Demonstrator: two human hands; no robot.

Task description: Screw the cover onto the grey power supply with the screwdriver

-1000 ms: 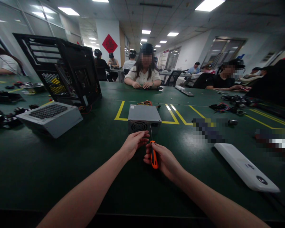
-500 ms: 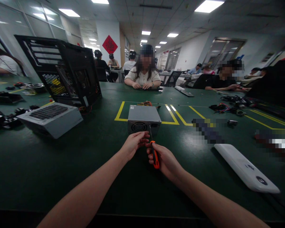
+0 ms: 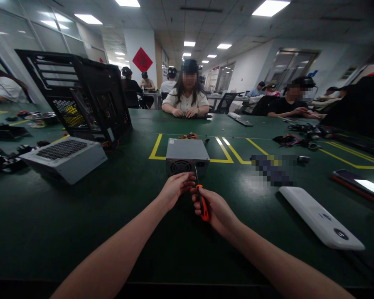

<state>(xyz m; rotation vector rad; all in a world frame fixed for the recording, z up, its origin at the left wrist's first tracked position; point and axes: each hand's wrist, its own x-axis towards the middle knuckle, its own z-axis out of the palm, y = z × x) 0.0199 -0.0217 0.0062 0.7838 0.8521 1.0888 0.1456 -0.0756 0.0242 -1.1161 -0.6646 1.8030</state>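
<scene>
A grey power supply unit (image 3: 187,148) lies on the green table ahead of me, its fan grille and socket facing my hands. In my right hand (image 3: 216,207) is a screwdriver (image 3: 203,203) with an orange and black handle, its shaft pointing forward and up at the unit's near face. Whether the tip touches that face cannot be told. My left hand (image 3: 176,189) is just left of the shaft, fingers loosely bent and apart, with nothing visible in them. A bundle of coloured cables (image 3: 189,136) shows behind the unit.
To the left stand a black computer case (image 3: 102,99) and a second power supply unit (image 3: 65,158). A white power bank-like device (image 3: 321,216) and a phone (image 3: 358,187) lie to the right, with cables (image 3: 299,137) farther back. A person (image 3: 187,97) sits opposite.
The view has shifted slightly, so the table objects appear a little farther left. Both hands keep nearly the same pose, and the screwdriver stays in my right hand.
</scene>
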